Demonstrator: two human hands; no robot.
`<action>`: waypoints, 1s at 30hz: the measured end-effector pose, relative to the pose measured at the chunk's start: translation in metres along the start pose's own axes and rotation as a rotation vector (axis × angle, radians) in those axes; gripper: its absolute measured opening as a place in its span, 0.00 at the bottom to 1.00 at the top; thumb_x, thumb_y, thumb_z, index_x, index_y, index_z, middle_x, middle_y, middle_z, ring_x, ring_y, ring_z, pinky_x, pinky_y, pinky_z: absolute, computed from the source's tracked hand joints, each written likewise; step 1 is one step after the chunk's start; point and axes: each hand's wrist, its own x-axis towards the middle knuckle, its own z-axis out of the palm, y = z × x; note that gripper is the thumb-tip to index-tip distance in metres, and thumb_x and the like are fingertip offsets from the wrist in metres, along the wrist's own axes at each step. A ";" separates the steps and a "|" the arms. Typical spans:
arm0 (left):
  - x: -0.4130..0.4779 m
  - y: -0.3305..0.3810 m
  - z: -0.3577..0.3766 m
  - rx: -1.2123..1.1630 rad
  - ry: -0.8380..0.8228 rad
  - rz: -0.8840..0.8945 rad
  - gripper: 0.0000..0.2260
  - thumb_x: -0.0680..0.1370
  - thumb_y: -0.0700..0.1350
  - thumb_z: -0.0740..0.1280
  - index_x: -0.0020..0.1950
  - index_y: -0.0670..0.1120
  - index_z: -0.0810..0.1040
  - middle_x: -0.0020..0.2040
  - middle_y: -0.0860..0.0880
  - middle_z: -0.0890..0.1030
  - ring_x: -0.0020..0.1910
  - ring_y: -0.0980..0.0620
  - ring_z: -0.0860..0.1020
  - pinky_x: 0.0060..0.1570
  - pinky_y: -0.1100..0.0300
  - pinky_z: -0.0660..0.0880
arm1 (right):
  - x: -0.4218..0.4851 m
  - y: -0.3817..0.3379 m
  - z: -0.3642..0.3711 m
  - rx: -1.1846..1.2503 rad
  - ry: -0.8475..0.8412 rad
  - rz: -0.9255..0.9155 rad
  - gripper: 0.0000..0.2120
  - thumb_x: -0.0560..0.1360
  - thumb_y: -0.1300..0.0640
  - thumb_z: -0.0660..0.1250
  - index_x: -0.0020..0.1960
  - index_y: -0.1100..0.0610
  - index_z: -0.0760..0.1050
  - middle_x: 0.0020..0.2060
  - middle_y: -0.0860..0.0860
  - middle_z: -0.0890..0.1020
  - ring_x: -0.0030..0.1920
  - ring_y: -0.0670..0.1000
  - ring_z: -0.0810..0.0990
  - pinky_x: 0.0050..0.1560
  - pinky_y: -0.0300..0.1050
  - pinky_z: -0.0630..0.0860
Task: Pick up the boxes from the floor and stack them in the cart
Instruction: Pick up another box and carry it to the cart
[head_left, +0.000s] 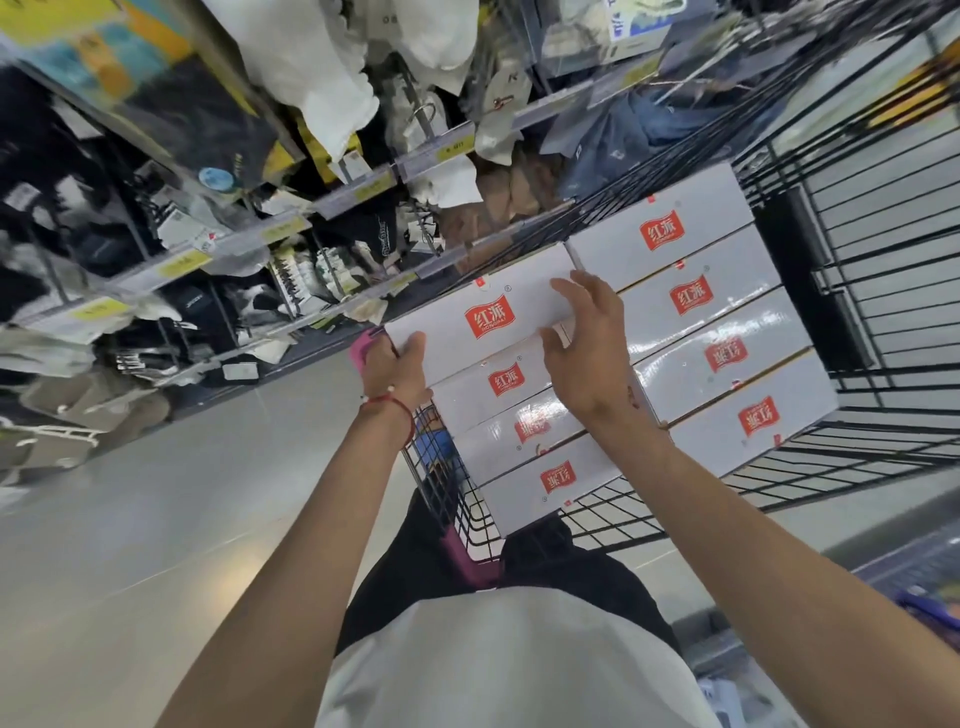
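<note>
Several white boxes with red logos lie in two rows inside a black wire cart (878, 332). A white box (483, 306) sits at the far end of the near row, slightly raised. My left hand (400, 369) grips its left edge, thumb on top. My right hand (587, 343) holds its right end, with fingers curled over the top face. The far row of boxes (722, 332) lies flat to the right.
Store shelves (270, 228) packed with clothing, caps and yellow price tags run along the left and back. A grey polished floor (156, 519) spreads on the left. The cart's pink handle (467, 561) is near my body. Cart wire walls rise on the right.
</note>
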 end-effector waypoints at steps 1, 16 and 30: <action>-0.001 0.000 0.000 0.006 0.000 0.004 0.16 0.80 0.50 0.65 0.63 0.41 0.72 0.64 0.39 0.76 0.60 0.39 0.78 0.48 0.45 0.83 | 0.000 0.002 0.001 -0.058 -0.014 0.008 0.26 0.79 0.57 0.72 0.74 0.54 0.68 0.77 0.55 0.67 0.79 0.59 0.62 0.73 0.59 0.71; -0.013 0.005 0.013 0.020 0.024 0.064 0.15 0.82 0.50 0.63 0.65 0.43 0.73 0.56 0.46 0.77 0.47 0.46 0.77 0.45 0.55 0.81 | -0.001 0.022 -0.011 -0.330 -0.252 0.041 0.39 0.80 0.49 0.68 0.84 0.50 0.50 0.84 0.55 0.48 0.84 0.60 0.48 0.80 0.62 0.59; -0.056 -0.016 -0.046 -0.153 -0.175 0.263 0.08 0.79 0.44 0.68 0.50 0.59 0.78 0.54 0.57 0.80 0.56 0.53 0.78 0.57 0.54 0.77 | -0.078 -0.041 -0.021 0.216 -0.241 0.277 0.23 0.83 0.52 0.66 0.77 0.52 0.69 0.76 0.49 0.68 0.70 0.52 0.72 0.67 0.43 0.69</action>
